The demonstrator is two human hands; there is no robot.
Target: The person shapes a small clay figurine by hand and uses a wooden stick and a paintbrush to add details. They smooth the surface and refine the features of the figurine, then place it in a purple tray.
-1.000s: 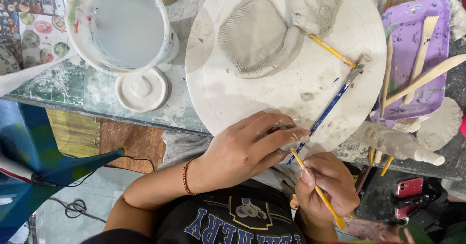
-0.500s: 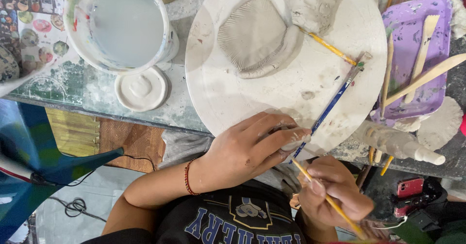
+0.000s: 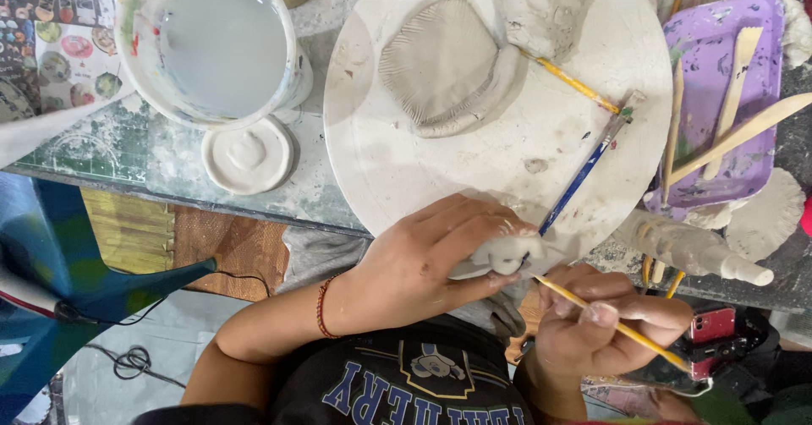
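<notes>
The tabletop (image 3: 169, 167) is carrying a white round board (image 3: 474, 180), and beside it a bucket (image 3: 211, 44) of cloudy water is standing above a small white lid (image 3: 248, 154). On the board a ribbed clay fan (image 3: 440, 65) is lying against a rough clay block (image 3: 541, 6), with a blue brush (image 3: 584, 167) running diagonally from the board's near edge up toward a purple tray (image 3: 719, 44) of wooden sticks (image 3: 736, 133). At the board's near edge the left hand (image 3: 423, 260) is closing its fingers around a small clay lump (image 3: 503, 256), pinning it just over the rim. The right hand (image 3: 605, 328) is sitting below and to the right, gripping a thin yellow tool (image 3: 617, 328) like a pencil. The tool's long axis is slanting from lower right to upper left, its tip pointing at the lump and touching it, its back end reaching toward a red phone (image 3: 715, 323).
</notes>
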